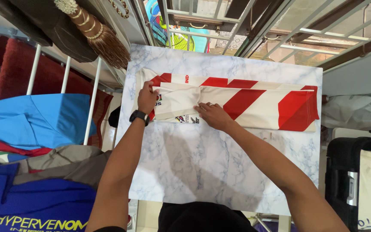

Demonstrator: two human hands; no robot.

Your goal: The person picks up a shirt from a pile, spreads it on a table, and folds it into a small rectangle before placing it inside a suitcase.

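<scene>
Both palms flat: left hand (147, 98) and right hand (213, 115) press open on the red-and-white jersey (254, 101) across the marble worktop (194, 167).

Hidden and cut-off areas

The left hand (147, 98) covers part of the folded red-and-white shirt (237, 103); its lower layers are concealed. The blue garment (31, 206) and the black suitcase (344, 180) run off the frame edges. The broom (95, 32) handle is cut off at top.
</scene>
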